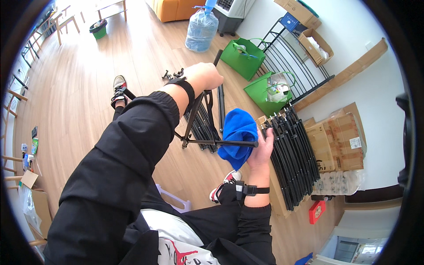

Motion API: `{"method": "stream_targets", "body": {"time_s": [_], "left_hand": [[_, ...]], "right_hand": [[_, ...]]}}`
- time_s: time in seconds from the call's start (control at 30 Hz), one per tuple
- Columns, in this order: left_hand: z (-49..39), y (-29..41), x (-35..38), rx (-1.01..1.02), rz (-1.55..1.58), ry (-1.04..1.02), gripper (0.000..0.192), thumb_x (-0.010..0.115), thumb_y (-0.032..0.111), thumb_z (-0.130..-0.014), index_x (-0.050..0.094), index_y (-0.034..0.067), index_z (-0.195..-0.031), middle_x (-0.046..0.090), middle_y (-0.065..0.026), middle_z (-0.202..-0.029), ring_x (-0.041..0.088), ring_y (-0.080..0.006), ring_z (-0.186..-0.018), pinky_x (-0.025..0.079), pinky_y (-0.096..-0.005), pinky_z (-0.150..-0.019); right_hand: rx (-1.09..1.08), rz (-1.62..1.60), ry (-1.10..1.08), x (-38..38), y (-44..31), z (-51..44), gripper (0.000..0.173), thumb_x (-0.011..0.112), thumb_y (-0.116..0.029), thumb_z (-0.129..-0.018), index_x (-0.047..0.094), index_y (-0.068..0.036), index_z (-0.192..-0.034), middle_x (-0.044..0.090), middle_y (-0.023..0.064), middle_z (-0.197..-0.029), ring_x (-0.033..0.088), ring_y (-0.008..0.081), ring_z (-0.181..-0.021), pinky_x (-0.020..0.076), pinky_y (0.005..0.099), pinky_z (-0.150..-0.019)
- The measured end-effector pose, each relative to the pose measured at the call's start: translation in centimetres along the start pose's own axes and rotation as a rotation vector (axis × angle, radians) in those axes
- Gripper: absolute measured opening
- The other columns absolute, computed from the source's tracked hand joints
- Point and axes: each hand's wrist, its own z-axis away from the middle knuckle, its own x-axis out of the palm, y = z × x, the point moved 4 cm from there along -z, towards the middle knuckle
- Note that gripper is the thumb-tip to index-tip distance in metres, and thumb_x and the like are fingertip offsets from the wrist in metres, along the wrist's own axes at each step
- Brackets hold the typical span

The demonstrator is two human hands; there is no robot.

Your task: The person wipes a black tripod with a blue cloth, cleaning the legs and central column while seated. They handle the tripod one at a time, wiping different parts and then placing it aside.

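Note:
My left hand (205, 76) is closed in a fist around a black tripod light stand (195, 116), holding it up in front of me with its legs spread. My right hand (261, 150) holds a blue microfiber cloth (237, 134), bunched up beside one stand leg (237, 143). That leg passes in front of the cloth and its end lies near my palm. My left forearm and sleeve cover part of the stand. Beneath it, several folded black stands (202, 129) lie on the wooden floor. Small black clamp-like parts (172, 74) are partly hidden behind my left wrist.
A row of folded black stands (291, 162) lies on cardboard at my right, next to cardboard boxes (343, 142). Two green bags (243, 61) stand before a black metal rack (285, 53). A wrapped water bottle (201, 31) stands farther off. A pale plastic stool (174, 198) is below me.

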Motion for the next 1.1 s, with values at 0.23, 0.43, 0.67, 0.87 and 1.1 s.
{"method": "stream_targets", "body": {"time_s": [0.23,0.43,0.67,0.87,1.1], "left_hand": [[0.7,2.3,0.6,-0.020,-0.065,-0.092,0.051,0.060,0.034,-0.100,0.079,0.005,-0.138,0.080,-0.0181,-0.135,0.077,-0.0371,-0.125,0.060,-0.0464,-0.107],[0.9,3.3,1.0,0.002,-0.106,-0.102,0.051,0.062,0.035,-0.100,0.079,0.006,-0.138,0.080,-0.0184,-0.135,0.078,-0.0367,-0.124,0.061,-0.0459,-0.106],[0.1,2.2,1.2,0.017,-0.035,-0.031,0.048,0.064,0.037,-0.097,0.082,0.001,-0.124,0.083,-0.0226,-0.118,0.079,-0.0405,-0.113,0.062,-0.0486,-0.101],[-0.3,1.4,0.9,0.012,-0.017,-0.017,0.047,0.063,0.037,-0.097,0.084,-0.001,-0.115,0.084,-0.0214,-0.104,0.081,-0.0399,-0.105,0.063,-0.0481,-0.097],[-0.1,0.9,0.6,0.003,-0.008,-0.017,0.048,0.063,0.039,-0.097,0.085,-0.001,-0.113,0.084,-0.0223,-0.107,0.080,-0.0406,-0.107,0.062,-0.0485,-0.098]], "right_hand": [[0.007,0.202,-0.243,2.5,2.3,1.4,0.098,0.077,-0.065,-0.100,0.045,-0.001,-0.167,0.064,0.0135,-0.155,0.065,0.0267,-0.140,0.0537,0.0440,-0.119],[0.028,0.399,-0.184,3.1,3.2,1.2,0.079,0.090,-0.012,-0.090,0.055,0.002,-0.159,0.072,0.0074,-0.136,0.071,0.0197,-0.124,0.0586,0.0367,-0.109],[-0.177,0.048,0.190,0.2,0.7,1.0,0.053,0.058,-0.034,-0.108,0.064,-0.002,-0.149,0.070,0.0188,-0.146,0.068,0.0353,-0.135,0.0521,0.0520,-0.120],[-0.339,-0.192,0.258,-2.0,-1.5,0.5,0.061,0.041,-0.043,-0.111,0.066,-0.002,-0.148,0.067,0.0183,-0.154,0.066,0.0369,-0.138,0.0510,0.0527,-0.121],[-0.379,-0.115,0.368,-3.4,-3.0,0.8,0.057,0.048,-0.038,-0.104,0.069,-0.001,-0.142,0.071,0.0200,-0.147,0.067,0.0385,-0.134,0.0525,0.0560,-0.119]]}}
